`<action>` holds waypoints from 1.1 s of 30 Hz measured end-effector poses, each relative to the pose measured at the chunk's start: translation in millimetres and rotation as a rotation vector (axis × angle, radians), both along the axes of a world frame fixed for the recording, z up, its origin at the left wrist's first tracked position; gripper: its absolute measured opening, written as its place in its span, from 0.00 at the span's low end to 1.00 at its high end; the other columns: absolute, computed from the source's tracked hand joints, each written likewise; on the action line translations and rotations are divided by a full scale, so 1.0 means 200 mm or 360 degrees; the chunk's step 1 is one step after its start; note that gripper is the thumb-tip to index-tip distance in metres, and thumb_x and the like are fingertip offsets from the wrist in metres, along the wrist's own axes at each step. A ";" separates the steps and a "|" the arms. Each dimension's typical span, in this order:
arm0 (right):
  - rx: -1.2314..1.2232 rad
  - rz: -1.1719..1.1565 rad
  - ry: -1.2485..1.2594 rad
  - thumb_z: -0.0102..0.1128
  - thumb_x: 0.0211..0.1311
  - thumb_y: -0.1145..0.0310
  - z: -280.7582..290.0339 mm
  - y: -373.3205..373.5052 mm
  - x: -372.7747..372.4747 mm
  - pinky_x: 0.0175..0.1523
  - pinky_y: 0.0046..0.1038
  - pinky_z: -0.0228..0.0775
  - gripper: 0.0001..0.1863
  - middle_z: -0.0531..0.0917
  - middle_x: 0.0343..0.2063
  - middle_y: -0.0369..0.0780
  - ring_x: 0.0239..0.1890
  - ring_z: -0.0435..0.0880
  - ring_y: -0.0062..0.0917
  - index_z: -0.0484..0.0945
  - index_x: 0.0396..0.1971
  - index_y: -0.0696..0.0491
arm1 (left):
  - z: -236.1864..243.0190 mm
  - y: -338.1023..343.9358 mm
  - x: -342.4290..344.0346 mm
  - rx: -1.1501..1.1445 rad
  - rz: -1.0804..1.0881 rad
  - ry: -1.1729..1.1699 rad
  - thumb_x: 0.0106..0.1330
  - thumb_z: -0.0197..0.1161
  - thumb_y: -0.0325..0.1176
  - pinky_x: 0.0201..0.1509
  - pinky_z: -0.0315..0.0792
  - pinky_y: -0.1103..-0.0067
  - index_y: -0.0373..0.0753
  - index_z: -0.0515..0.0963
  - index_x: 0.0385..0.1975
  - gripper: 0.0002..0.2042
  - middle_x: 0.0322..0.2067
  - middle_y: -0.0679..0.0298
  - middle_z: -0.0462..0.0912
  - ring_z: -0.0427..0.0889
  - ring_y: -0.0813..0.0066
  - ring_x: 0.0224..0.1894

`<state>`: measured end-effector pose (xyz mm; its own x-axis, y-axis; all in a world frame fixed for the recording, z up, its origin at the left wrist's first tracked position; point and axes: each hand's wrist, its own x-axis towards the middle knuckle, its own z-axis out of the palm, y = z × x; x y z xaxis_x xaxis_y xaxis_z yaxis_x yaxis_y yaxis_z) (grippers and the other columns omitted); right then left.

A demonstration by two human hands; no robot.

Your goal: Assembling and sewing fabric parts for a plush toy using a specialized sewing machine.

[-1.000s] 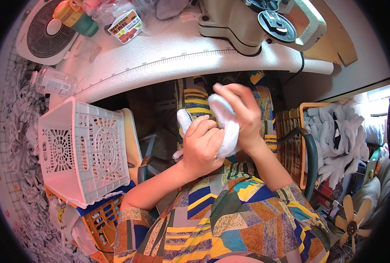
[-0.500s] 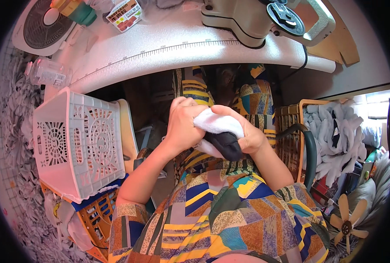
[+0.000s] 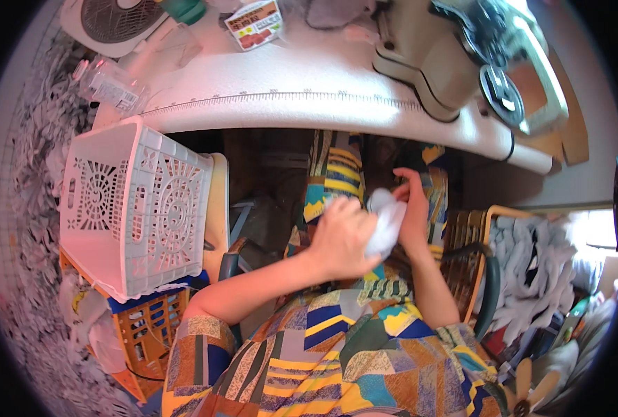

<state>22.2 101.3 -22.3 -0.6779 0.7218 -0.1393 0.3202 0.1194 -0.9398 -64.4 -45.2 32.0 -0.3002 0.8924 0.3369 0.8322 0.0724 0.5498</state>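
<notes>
My left hand [image 3: 344,240] is closed around a bunched white sock [image 3: 385,226], held above my lap. The sock is slightly blurred, and a greyish opening or fold shows at its upper end. My right hand [image 3: 412,215] is at the sock's right side, its palm and thumb side against the fabric. Its fingers are partly stretched upward and apart, not wrapped round the sock. The dark part of the sock is hidden from view.
Ahead, a white worktable [image 3: 239,115] with a ruler edge carries a beige sewing machine [image 3: 420,62]. A white plastic crate [image 3: 166,208] stands left, over an orange crate [image 3: 152,333]. At right, a tan basket [image 3: 465,240] is beside piled white socks [image 3: 531,271]. Chair armrests [image 3: 491,285] flank me.
The sock's black part has gone out of sight, leaving white fabric. My right hand has loosened, its fingers stretching upward. My left hand has moved right and down. The view has shifted.
</notes>
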 end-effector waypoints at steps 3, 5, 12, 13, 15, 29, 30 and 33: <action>0.0534 0.0168 -0.0044 0.50 0.52 0.81 -0.06 0.03 0.00 0.34 0.26 0.65 0.23 0.71 0.24 0.35 0.28 0.70 0.22 0.73 0.50 0.49 | -0.09 -0.01 0.03 -0.0070 0.0002 -0.0119 0.42 0.70 0.46 0.46 0.63 0.68 0.35 0.72 0.25 0.21 0.26 0.57 0.74 0.71 0.58 0.33; 0.0305 0.0414 -0.0139 0.54 0.48 0.82 -0.05 0.07 0.02 0.35 0.25 0.66 0.26 0.71 0.24 0.35 0.29 0.71 0.22 0.73 0.50 0.49 | -0.11 -0.02 -0.03 -0.0132 0.0074 -0.0195 0.46 0.70 0.50 0.47 0.62 0.68 0.35 0.73 0.26 0.23 0.27 0.57 0.74 0.71 0.58 0.34; -0.0457 0.0868 -0.0080 0.59 0.45 0.81 -0.07 0.24 0.06 0.41 0.19 0.66 0.31 0.77 0.30 0.32 0.34 0.74 0.16 0.72 0.55 0.52 | -0.62 -0.13 -0.61 -0.0196 0.1255 -0.1328 0.61 0.56 0.46 0.38 0.71 0.68 0.34 0.75 0.39 0.19 0.35 0.55 0.77 0.76 0.59 0.42; -0.0576 0.0885 -0.0088 0.58 0.46 0.81 -0.07 0.26 0.05 0.42 0.18 0.67 0.31 0.78 0.31 0.33 0.35 0.75 0.16 0.72 0.56 0.52 | -0.72 -0.17 -0.74 -0.0276 0.1437 -0.1690 0.62 0.54 0.45 0.39 0.73 0.67 0.33 0.73 0.45 0.21 0.40 0.53 0.78 0.76 0.58 0.46; -0.0690 0.0919 -0.0115 0.58 0.48 0.80 -0.08 0.29 0.07 0.43 0.20 0.69 0.31 0.80 0.34 0.35 0.37 0.77 0.17 0.70 0.58 0.53 | -0.95 -0.23 -0.96 -0.0287 0.2159 -0.1793 0.58 0.58 0.48 0.65 0.60 0.66 0.31 0.63 0.59 0.33 0.59 0.44 0.66 0.64 0.50 0.63; -0.0434 0.0421 -0.0220 0.48 0.57 0.81 -0.32 0.33 0.14 0.52 0.24 0.69 0.19 0.80 0.41 0.39 0.44 0.77 0.23 0.77 0.49 0.58 | -1.97 -0.63 -1.49 0.0420 0.1653 -0.0225 0.67 0.53 0.42 0.61 0.66 0.65 0.40 0.68 0.56 0.20 0.55 0.53 0.73 0.70 0.61 0.59; -0.0404 0.0447 -0.0255 0.49 0.57 0.81 -0.33 0.32 0.12 0.52 0.25 0.69 0.19 0.80 0.41 0.39 0.44 0.78 0.24 0.77 0.49 0.58 | -1.94 -0.59 -1.46 -0.0138 0.1822 -0.0380 0.67 0.53 0.38 0.57 0.69 0.66 0.40 0.70 0.55 0.18 0.51 0.53 0.75 0.74 0.59 0.55; -0.0267 0.0581 -0.0342 0.51 0.55 0.80 -0.33 0.33 0.06 0.52 0.26 0.70 0.19 0.81 0.41 0.41 0.44 0.79 0.25 0.77 0.48 0.57 | -1.77 -0.41 -1.19 -0.1299 0.2058 -0.0557 0.67 0.49 0.32 0.44 0.78 0.67 0.42 0.74 0.49 0.13 0.40 0.55 0.82 0.83 0.57 0.42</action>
